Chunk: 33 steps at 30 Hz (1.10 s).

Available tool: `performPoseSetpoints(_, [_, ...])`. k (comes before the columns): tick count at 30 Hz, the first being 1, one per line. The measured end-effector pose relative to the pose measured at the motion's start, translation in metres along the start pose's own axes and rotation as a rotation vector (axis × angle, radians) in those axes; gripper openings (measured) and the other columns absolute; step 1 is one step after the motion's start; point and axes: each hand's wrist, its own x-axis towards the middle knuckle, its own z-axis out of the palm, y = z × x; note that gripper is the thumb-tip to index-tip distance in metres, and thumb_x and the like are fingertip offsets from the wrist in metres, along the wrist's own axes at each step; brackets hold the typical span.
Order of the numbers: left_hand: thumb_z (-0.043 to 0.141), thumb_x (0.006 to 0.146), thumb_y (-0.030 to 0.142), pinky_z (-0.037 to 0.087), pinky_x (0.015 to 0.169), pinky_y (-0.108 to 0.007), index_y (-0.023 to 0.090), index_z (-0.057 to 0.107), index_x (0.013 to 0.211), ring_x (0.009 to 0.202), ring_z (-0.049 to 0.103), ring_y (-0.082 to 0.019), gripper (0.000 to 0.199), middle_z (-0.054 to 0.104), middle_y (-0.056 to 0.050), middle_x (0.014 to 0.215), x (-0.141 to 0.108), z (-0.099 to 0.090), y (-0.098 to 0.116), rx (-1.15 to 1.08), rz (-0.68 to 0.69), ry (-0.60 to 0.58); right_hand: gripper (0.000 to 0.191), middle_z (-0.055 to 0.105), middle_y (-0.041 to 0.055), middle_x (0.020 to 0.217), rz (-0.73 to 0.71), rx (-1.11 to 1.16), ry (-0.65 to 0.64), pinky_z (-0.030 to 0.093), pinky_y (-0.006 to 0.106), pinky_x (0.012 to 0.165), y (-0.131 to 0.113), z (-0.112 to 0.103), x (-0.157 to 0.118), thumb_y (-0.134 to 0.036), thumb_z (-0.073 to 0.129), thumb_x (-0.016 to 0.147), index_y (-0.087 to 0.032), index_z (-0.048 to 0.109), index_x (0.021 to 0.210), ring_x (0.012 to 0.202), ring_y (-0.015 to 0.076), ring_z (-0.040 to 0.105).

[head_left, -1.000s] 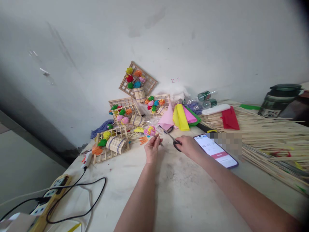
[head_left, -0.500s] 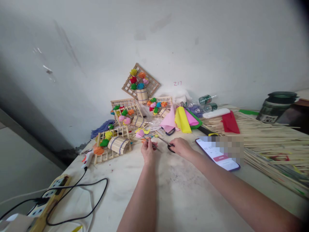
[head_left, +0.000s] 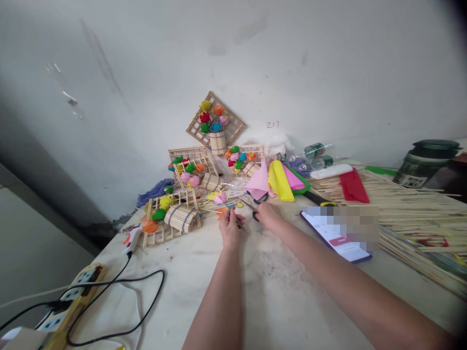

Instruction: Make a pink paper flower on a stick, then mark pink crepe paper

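The left hand [head_left: 230,227] is closed, pinching the stem of one pink flower [head_left: 220,197] that sits just beyond its fingertips. The right hand [head_left: 269,216] grips one pair of scissors [head_left: 249,205], blades toward the flower. Five wooden lattices [head_left: 237,127] with flowers lie or lean behind and to the left. Two bottles [head_left: 314,150] have green labels, too small to read. "Z17" is written on the wall [head_left: 328,73]; the one phone [head_left: 337,238] shows "00", the rest blurred.

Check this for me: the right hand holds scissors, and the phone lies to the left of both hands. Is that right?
Not quite: the head view shows the phone to the right of both the left hand and the right hand. The right hand does hold scissors.
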Motion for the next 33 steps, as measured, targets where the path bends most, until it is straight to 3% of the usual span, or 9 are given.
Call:
performPoseSetpoints(11, [0.059,0.066,0.051,0.032,0.044,-0.019,0.013,0.056,0.095,0.044,0.05,-0.009,0.048,0.061,-0.002,0.057,-0.002,0.003,0.003,-0.018,-0.047,-0.218,0.026,0.063,0.0172,0.094,-0.027,0.0,0.011,0.041,0.028,0.07,0.011,-0.005,0.016,-0.019,0.051,0.075,-0.012,0.064,0.096,0.088,0.0236,0.058])
performPoseSetpoints(14, [0.059,0.066,0.052,0.034,0.045,-0.02,0.013,0.057,0.097,0.046,0.052,-0.01,0.05,0.062,-0.003,0.059,-0.004,0.003,0.005,-0.04,-0.095,-0.275,0.026,0.061,0.0162,0.102,-0.058,0.006,0.028,0.04,0.027,0.073,0.014,-0.007,0.007,-0.019,0.051,0.074,-0.012,0.065,0.095,0.091,0.0232,0.056])
performPoseSetpoints(19, [0.061,0.067,0.048,0.038,0.047,-0.02,0.013,0.058,0.095,0.047,0.054,-0.01,0.045,0.063,-0.003,0.062,-0.008,0.004,0.008,-0.062,-0.156,-0.389,0.028,0.058,0.0135,0.106,-0.161,0.076,0.192,0.037,0.027,0.076,0.021,-0.006,-0.023,-0.021,0.042,0.08,-0.014,0.064,0.096,0.092,0.0213,0.054])
performPoseSetpoints(28, [0.066,0.065,0.041,0.04,0.048,-0.021,0.013,0.059,0.086,0.046,0.055,-0.01,0.036,0.061,-0.002,0.058,-0.01,0.006,0.007,-0.092,-0.21,-0.442,0.034,0.066,0.0063,0.079,-0.068,0.384,0.234,0.035,0.022,0.062,0.012,0.01,-0.058,-0.032,0.035,0.085,-0.018,0.065,0.08,0.073,0.0147,0.058])
performPoseSetpoints(33, [0.066,0.064,0.04,0.042,0.048,-0.022,0.014,0.06,0.083,0.046,0.053,-0.01,0.033,0.059,0.0,0.055,-0.008,0.006,0.006,-0.137,-0.208,-0.405,0.045,0.06,0.0031,0.057,-0.077,0.822,0.067,0.036,0.021,0.051,0.007,0.018,-0.065,-0.043,0.031,0.085,-0.016,0.062,0.065,0.053,0.012,0.054])
